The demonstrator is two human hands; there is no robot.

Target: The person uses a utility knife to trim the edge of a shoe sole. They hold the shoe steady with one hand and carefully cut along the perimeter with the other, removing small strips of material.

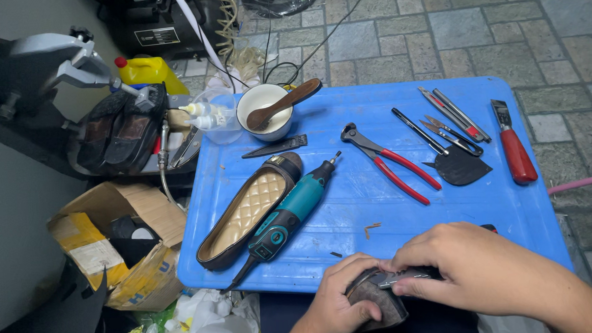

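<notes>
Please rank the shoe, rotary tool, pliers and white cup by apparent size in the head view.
1. Shoe
2. Rotary tool, nearly as long but slimmer
3. Pliers
4. White cup, though it sits farther from the camera

A dark, rounded shoe sole piece (377,303) sits at six o'clock, just off the blue table's near edge, gripped from nine o'clock, with a small grey metal blade (404,276) lying flat across its top.

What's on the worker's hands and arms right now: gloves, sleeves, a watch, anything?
Nothing is worn. The left hand and right hand are bare: no gloves, rings or tape show. Both forearms are uncovered as far as the picture's edge, with no sleeve, watch or wristband in view.
</notes>
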